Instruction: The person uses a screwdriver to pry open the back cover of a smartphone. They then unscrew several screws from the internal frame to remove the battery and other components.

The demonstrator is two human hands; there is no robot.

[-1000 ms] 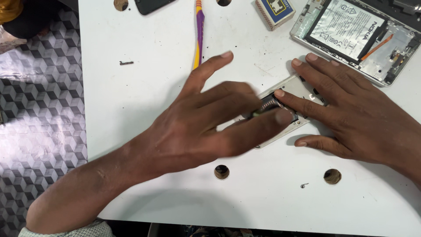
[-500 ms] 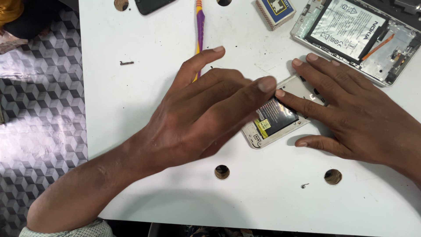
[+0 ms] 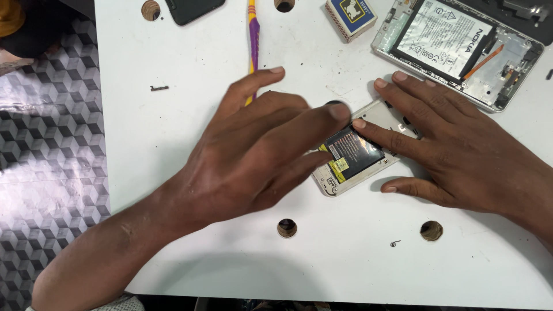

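Observation:
A small opened phone (image 3: 354,158) with a dark battery in its pale frame lies on the white table (image 3: 190,126). My right hand (image 3: 455,150) lies flat on the phone's right half, its index fingertip pressing the battery's upper edge. My left hand (image 3: 253,152) hovers over the phone's left side with fingers spread, one fingertip at the battery's top corner. Neither hand grips anything.
A larger opened phone with a white battery (image 3: 455,46) lies at the top right. A purple and yellow tool (image 3: 253,40), a small box (image 3: 351,17) and a dark phone (image 3: 193,8) lie along the far edge. A loose screw (image 3: 395,243) and round table holes (image 3: 287,228) are near.
My left hand has lifted and slid to the left off the small phone, uncovering its battery. My right hand has stayed in place.

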